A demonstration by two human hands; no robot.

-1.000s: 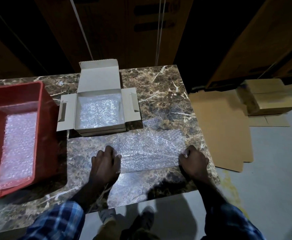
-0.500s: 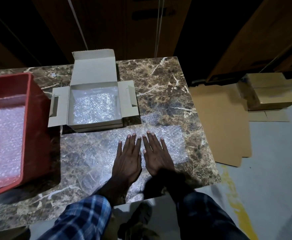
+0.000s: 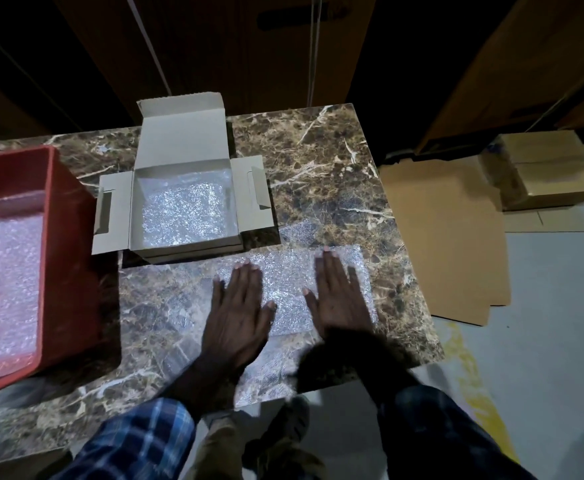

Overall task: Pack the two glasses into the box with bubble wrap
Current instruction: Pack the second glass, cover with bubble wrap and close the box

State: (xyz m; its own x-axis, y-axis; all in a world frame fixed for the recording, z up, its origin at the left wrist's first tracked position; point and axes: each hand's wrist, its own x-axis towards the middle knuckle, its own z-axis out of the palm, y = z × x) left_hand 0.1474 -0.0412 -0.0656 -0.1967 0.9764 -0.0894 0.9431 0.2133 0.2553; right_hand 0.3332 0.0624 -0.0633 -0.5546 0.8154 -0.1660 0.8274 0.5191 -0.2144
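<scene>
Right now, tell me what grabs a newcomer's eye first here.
Both hands, left hand and right hand, press flat on a bubble wrap sheet at the marble table's near edge. Behind them the open box, lined with bubble wrap, sits beside a red crate at left.

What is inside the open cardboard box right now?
A bubble wrap lining covers the floor of the cardboard box. No glasses are visible inside; whatever lies beneath the lining is hidden.

bench [image 3: 318, 161] is glossy brown marble, box [image 3: 183, 140] is matt grey cardboard, bubble wrap [image 3: 287, 285] is shiny clear plastic, crate [image 3: 65, 244] looks like smooth red plastic
</scene>
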